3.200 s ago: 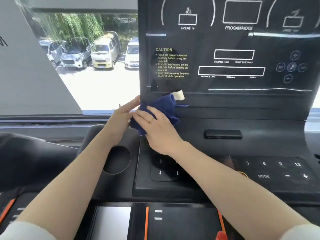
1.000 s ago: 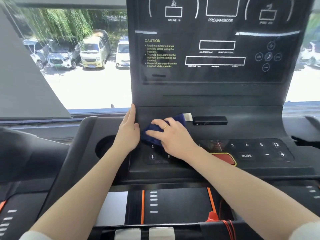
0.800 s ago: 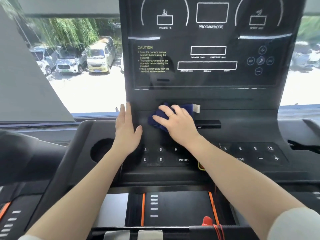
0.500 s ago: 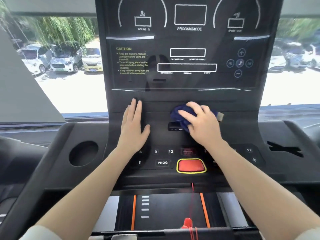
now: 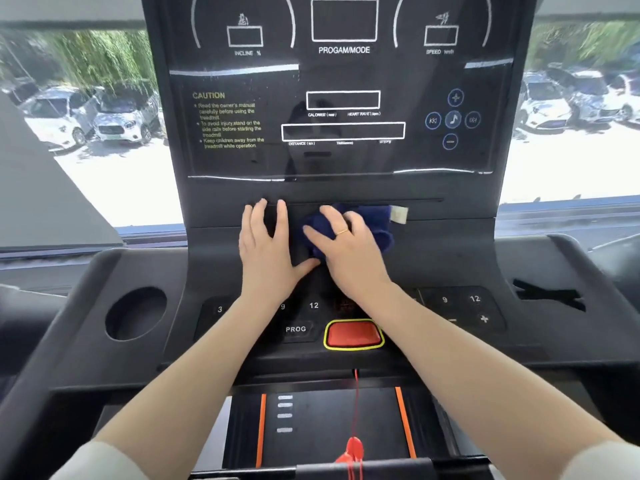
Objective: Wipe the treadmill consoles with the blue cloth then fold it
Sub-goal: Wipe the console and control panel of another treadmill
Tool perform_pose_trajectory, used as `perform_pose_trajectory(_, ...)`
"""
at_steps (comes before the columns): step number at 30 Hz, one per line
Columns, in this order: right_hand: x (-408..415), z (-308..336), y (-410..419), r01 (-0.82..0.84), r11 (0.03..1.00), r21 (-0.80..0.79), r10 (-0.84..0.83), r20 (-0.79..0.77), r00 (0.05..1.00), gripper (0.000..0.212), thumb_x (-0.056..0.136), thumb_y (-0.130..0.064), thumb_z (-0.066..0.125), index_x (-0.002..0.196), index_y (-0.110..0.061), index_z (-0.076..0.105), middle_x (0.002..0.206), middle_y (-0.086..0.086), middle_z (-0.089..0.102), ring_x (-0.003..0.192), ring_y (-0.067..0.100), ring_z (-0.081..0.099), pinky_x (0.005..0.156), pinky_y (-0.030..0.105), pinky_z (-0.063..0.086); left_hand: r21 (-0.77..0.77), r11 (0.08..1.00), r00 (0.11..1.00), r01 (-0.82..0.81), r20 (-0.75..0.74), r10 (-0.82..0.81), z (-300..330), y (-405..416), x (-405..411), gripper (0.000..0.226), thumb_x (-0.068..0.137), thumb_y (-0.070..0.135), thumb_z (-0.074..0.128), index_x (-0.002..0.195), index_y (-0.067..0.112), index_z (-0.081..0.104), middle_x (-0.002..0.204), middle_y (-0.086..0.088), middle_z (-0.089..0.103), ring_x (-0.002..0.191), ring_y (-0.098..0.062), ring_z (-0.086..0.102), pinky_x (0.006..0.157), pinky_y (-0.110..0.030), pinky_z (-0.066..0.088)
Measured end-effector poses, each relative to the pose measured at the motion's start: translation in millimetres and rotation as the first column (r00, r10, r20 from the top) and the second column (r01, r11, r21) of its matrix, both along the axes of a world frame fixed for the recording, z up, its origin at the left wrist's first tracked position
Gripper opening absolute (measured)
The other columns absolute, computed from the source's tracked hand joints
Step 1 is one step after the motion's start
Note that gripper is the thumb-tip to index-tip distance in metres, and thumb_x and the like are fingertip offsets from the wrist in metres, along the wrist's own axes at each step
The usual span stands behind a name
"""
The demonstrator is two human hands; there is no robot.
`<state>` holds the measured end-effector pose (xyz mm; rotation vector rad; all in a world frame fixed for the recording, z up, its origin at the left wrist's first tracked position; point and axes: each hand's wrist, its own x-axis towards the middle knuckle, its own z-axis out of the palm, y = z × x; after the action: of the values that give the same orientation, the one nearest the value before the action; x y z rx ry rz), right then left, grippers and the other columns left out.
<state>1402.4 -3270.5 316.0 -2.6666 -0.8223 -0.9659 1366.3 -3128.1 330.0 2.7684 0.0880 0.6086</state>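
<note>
The black treadmill console (image 5: 450,188) stands upright in front of me with its dark display panel. A dark blue cloth (image 5: 375,221) with a white tag (image 5: 400,214) lies bunched on the ledge under the display. My right hand (image 5: 346,251) lies over the cloth with spread, mostly straight fingers and presses it against the console. My left hand (image 5: 266,247) rests flat on the ledge just left of the cloth, fingers extended, its thumb touching the right hand's edge.
Below the hands are number keys, a PROG key (image 5: 295,329) and a red stop button (image 5: 353,334). A round cup holder (image 5: 135,313) sits at the left. A red safety cord (image 5: 355,445) hangs over the belt. Parked cars show through the window behind.
The right hand has wiped the cloth from the console's left edge across the ledge, then slid back left toward the left hand. The left hand has shifted onto the ledge and stayed flat.
</note>
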Motion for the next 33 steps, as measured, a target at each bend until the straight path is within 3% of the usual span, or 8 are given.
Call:
perform_pose_trajectory(4,4.0,9.3,-14.9,-0.067,0.998,-0.013,0.066,-0.031,0.997,0.046,0.077,-0.019,0.036,0.107,-0.025,0.071,0.122,0.012,0.060,0.088,0.035,0.057,0.068,0.036,0.052,0.017,0.997,0.997,-0.072,0.011,0.072,2.4,-14.0,3.3,0.108,0.063,0.053,0.076,0.145,0.005,0.024,0.150,-0.021,0.019,0.141,-0.039,0.011,0.113,-0.051,0.006)
perform_pose_trajectory(7,6.6,11.6,-47.5,-0.082,0.997,0.002,0.082,-0.055,0.995,0.041,0.074,-0.008,0.053,0.109,-0.022,0.070,0.124,0.013,0.059,0.091,0.038,0.057,0.063,0.038,0.053,0.044,0.997,0.998,-0.064,0.000,0.064,6.8,-29.4,6.4,0.109,0.065,0.058,0.073,0.146,0.007,0.020,0.153,-0.017,0.012,0.142,-0.035,0.005,0.113,-0.051,0.000)
perform_pose_trajectory(11,7.9,4.8,-110.0,-0.004,1.000,0.028,0.007,-0.108,0.994,0.051,0.069,-0.003,0.063,0.117,-0.021,0.065,0.131,0.014,0.053,0.100,0.038,0.048,0.080,0.044,0.051,0.048,0.999,1.000,0.009,-0.026,-0.008,9.8,-53.1,8.6,0.102,0.072,0.058,0.067,0.148,0.014,0.015,0.154,-0.012,0.007,0.144,-0.027,-0.003,0.112,-0.051,-0.007)
perform_pose_trajectory(17,10.3,8.1,-194.8,0.185,0.973,0.141,-0.150,-0.231,0.961,0.055,0.071,0.005,0.069,0.120,-0.019,0.062,0.137,0.014,0.045,0.110,0.043,0.044,0.081,0.054,0.049,0.070,0.996,0.998,0.054,-0.016,-0.053,8.3,-80.0,11.3,0.102,0.072,0.058,0.067,0.148,0.013,0.016,0.152,-0.009,0.013,0.144,-0.023,0.000,0.110,-0.054,-0.009)
perform_pose_trajectory(22,11.5,10.6,-183.9,0.262,0.903,0.341,-0.174,-0.268,0.948,0.049,0.075,0.006,0.063,0.117,-0.019,0.066,0.136,0.014,0.042,0.113,0.038,0.043,0.089,0.045,0.046,0.071,0.994,0.996,0.088,0.013,-0.089,11.7,-99.5,15.0,0.095,0.072,0.052,0.070,0.146,0.013,0.026,0.151,-0.010,0.021,0.144,-0.023,0.010,0.111,-0.055,-0.005)
perform_pose_trajectory(24,6.7,9.3,-165.2,0.217,0.904,0.369,-0.134,-0.238,0.962,0.045,0.073,0.006,0.064,0.111,-0.016,0.069,0.129,0.020,0.046,0.102,0.044,0.048,0.087,0.042,0.045,0.099,0.993,0.996,0.069,0.051,-0.075,9.8,-105.6,16.2,0.093,0.065,0.048,0.077,0.140,0.008,0.038,0.143,-0.015,0.035,0.139,-0.028,0.025,0.110,-0.058,0.007)
perform_pose_trajectory(27,-4.5,2.4,-141.8,0.012,0.978,0.210,0.034,-0.214,0.976,0.041,0.068,0.000,0.069,0.106,-0.016,0.070,0.119,0.021,0.053,0.089,0.044,0.052,0.074,0.045,0.051,0.148,0.988,0.993,0.030,0.109,-0.046,4.2,-107.2,19.5,0.093,0.054,0.045,0.085,0.130,0.005,0.049,0.129,-0.018,0.050,0.128,-0.035,0.043,0.103,-0.061,0.024)
perform_pose_trajectory(33,3.9,13.4,-163.1,-0.128,0.990,0.063,0.141,-0.320,0.937,0.040,0.075,-0.015,0.059,0.114,-0.019,0.067,0.124,0.012,0.054,0.092,0.035,0.052,0.079,0.041,0.050,0.192,0.981,0.984,0.010,0.173,-0.044,1.9,-103.9,20.8,0.091,0.050,0.042,0.086,0.127,0.008,0.052,0.125,-0.017,0.053,0.122,-0.035,0.049,0.099,-0.060,0.030)
